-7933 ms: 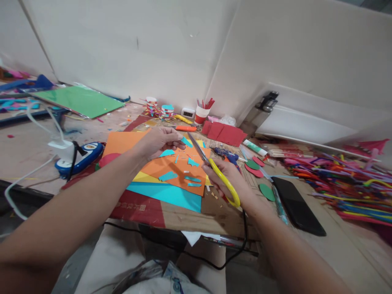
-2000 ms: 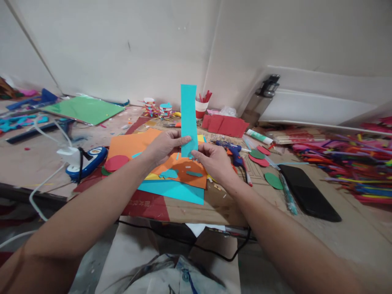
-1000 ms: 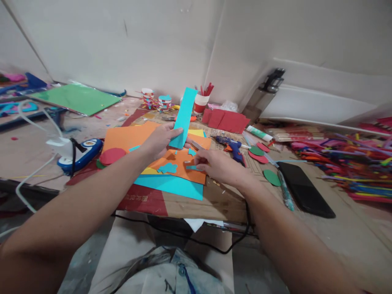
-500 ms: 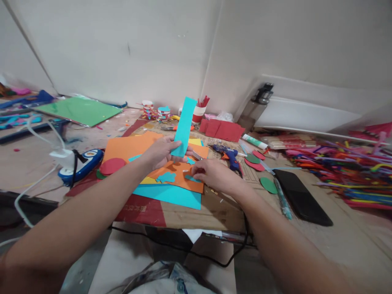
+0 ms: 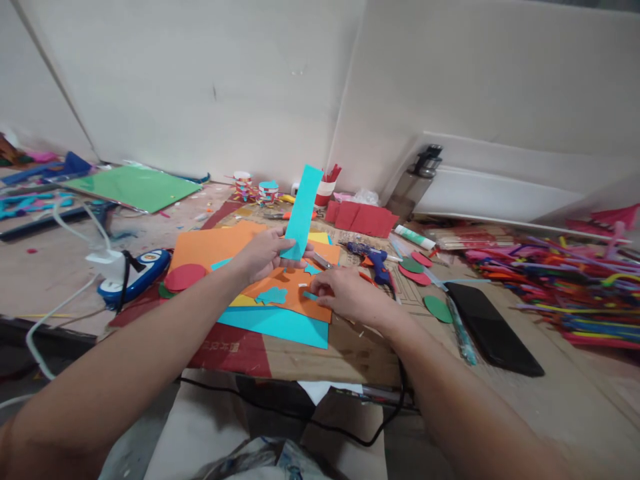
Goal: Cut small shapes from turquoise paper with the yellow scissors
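My left hand pinches the lower end of a long teal paper strip, which stands up tilted to the right. My right hand rests low on the orange sheet, fingertips closed on a small teal scrap. A teal cut-out shape and other teal bits lie on the orange sheet. Under it are a yellow sheet and a larger teal sheet. The scissors lie partly hidden behind my right hand.
A blue glue gun, red and green paper circles, a black phone and a heap of coloured pipe cleaners lie to the right. A blue-and-white device with cables, a red circle and a green sheet lie left.
The scissors were set down and the long teal strip taken up. My right hand let go of the strip and dropped to the orange sheet, pinching a small teal scrap.
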The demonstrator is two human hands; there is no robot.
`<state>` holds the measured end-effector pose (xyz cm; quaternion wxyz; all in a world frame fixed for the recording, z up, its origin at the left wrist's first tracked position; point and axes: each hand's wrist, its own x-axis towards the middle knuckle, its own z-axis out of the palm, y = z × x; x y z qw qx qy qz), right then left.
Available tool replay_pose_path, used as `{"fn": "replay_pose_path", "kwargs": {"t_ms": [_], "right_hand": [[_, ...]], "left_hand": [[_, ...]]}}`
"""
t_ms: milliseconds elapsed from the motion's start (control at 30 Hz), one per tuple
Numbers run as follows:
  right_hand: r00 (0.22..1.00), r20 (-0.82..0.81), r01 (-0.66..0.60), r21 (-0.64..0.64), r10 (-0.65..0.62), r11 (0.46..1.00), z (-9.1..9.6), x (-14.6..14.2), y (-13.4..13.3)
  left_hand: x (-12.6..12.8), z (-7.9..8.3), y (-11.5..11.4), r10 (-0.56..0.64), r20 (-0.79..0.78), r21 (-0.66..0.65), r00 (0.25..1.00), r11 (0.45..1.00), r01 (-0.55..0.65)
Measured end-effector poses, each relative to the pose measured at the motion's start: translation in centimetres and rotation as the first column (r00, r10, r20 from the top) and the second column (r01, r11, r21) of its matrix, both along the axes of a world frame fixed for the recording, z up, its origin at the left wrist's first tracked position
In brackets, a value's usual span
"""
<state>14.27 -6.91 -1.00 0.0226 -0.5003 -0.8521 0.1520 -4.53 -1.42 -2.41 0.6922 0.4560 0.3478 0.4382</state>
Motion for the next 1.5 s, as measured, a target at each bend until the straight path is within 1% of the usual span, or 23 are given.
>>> {"fn": "replay_pose_path", "kwargs": {"t_ms": [100, 233, 400, 600, 767, 900, 967, 1067, 1200, 1300, 1400, 1500], "right_hand": [[1.000, -0.026, -0.013, 0.001, 0.013, 1.000, 0.2, 0.0, -0.1], [0.993, -0.114, -0.028, -0.043, 0.023, 0.999, 0.2, 0.2, -0.1], [0.994, -0.112, 0.015, -0.032, -0.018, 0.999, 0.2, 0.2, -0.2], [0.984, -0.169, 0.054, -0.052, -0.062, 0.997, 0.0, 0.3, 0.0], [0.972, -0.228, 0.051, -0.069, -0.066, 0.996, -0.1, 0.3, 0.3], [0.952, -0.276, 0.107, -0.112, -0.135, 0.988, -0.3, 0.3, 0.6], [0.945, -0.298, 0.103, -0.131, -0.138, 0.986, -0.5, 0.4, 0.7], [0.938, -0.331, 0.052, -0.154, -0.101, 0.987, -0.5, 0.5, 0.7], [0.937, -0.335, 0.063, -0.107, -0.095, 0.992, -0.4, 0.6, 0.6], [0.919, -0.378, 0.091, -0.072, -0.111, 0.993, -0.5, 0.7, 0.7], [0.911, -0.397, 0.104, -0.044, -0.113, 0.994, -0.6, 0.7, 0.9], [0.922, -0.377, 0.084, -0.031, -0.089, 0.996, -0.6, 0.7, 0.9]], "left_hand": [[0.1, 0.1, 0.0, 0.003, 0.013, -0.017, 1.000, 1.000, -0.003], [0.1, 0.1, -0.1, 0.004, 0.013, -0.022, 1.000, 1.000, -0.004], [0.0, 0.0, 0.0, 0.011, -0.004, -0.011, 1.000, 1.000, -0.011], [-0.1, -0.1, 0.1, -0.002, -0.003, 0.008, 1.000, 1.000, 0.002], [-0.3, -0.3, 0.2, -0.019, -0.009, 0.008, 1.000, 1.000, 0.019], [-0.4, -0.6, 0.2, -0.037, -0.002, 0.034, 0.999, 0.999, 0.037], [-0.3, -0.6, 0.2, -0.036, 0.012, 0.042, 0.999, 0.998, 0.036], [-0.1, -0.5, 0.1, -0.032, 0.031, 0.041, 0.999, 0.999, 0.031], [0.0, -0.5, 0.1, -0.051, 0.031, 0.034, 0.998, 0.998, 0.050], [0.0, -0.5, 0.2, -0.038, 0.007, 0.027, 0.999, 0.999, 0.037], [-0.3, -0.6, 0.2, -0.029, -0.030, 0.048, 0.999, 0.998, 0.031], [-0.4, -0.7, 0.2, -0.022, -0.067, 0.053, 0.997, 0.998, 0.025]]}}
